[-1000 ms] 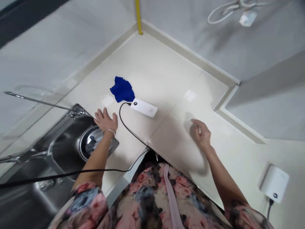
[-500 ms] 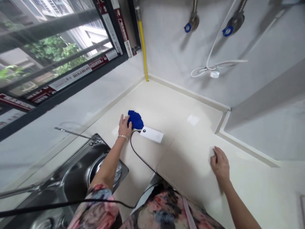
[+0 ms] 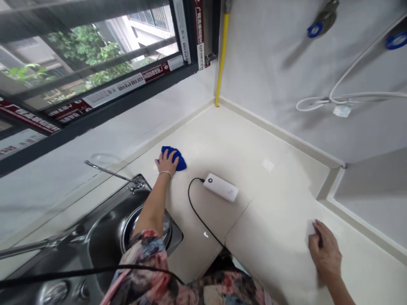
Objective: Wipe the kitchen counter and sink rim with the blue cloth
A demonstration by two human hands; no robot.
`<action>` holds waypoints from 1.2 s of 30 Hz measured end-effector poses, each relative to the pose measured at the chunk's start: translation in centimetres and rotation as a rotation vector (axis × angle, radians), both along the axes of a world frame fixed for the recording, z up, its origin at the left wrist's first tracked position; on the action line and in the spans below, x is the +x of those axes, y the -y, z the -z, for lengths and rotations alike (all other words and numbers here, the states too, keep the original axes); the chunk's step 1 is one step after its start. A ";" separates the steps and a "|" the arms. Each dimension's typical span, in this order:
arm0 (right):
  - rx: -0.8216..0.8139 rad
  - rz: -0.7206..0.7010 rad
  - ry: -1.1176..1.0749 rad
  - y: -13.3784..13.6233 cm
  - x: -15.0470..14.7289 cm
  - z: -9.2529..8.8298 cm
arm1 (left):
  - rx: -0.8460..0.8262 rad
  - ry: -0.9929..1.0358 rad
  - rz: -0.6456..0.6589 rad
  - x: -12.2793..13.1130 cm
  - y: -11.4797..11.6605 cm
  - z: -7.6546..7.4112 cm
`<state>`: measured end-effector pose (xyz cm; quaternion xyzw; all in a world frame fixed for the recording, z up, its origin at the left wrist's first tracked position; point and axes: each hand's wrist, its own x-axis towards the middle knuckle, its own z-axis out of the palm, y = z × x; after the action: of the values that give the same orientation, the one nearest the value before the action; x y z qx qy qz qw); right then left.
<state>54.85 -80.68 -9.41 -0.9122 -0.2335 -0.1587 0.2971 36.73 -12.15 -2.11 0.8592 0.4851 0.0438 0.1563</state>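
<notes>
Head view, watching remotely: I see the left hand (image 3: 167, 164) spread wide, palm down on the blue cloth (image 3: 181, 162), which lies on the counter (image 3: 251, 156) past the sink (image 3: 106, 226). Right hand (image 3: 327, 253) half-curled over the counter; whether it holds anything, I can't tell. White power bank (image 3: 220, 187) between them.

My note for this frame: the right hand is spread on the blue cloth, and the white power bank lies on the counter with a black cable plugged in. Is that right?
Not quite: the head view shows the left hand spread on the blue cloth. The white power bank does lie on the counter with a black cable plugged in.
</notes>
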 end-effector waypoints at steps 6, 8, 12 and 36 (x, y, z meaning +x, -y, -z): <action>-0.044 0.058 -0.030 -0.4 -0.4 -1.0 | 0.089 0.009 -0.264 -7.5 -5.5 0.5; -0.056 0.069 -0.037 -0.5 -0.5 -1.4 | 0.108 0.007 -0.278 -7.9 -6.0 0.6; -0.058 0.060 -0.031 -0.4 -0.5 -1.6 | 0.125 0.026 -0.261 -7.7 -5.6 0.9; 0.048 -0.086 0.089 0.3 1.4 1.3 | 0.123 0.125 0.149 -15.3 14.5 2.9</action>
<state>56.28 -81.02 -10.68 -0.8859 -0.2816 -0.1916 0.3148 21.46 -26.66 -4.99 0.8965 0.4055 0.1153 0.1361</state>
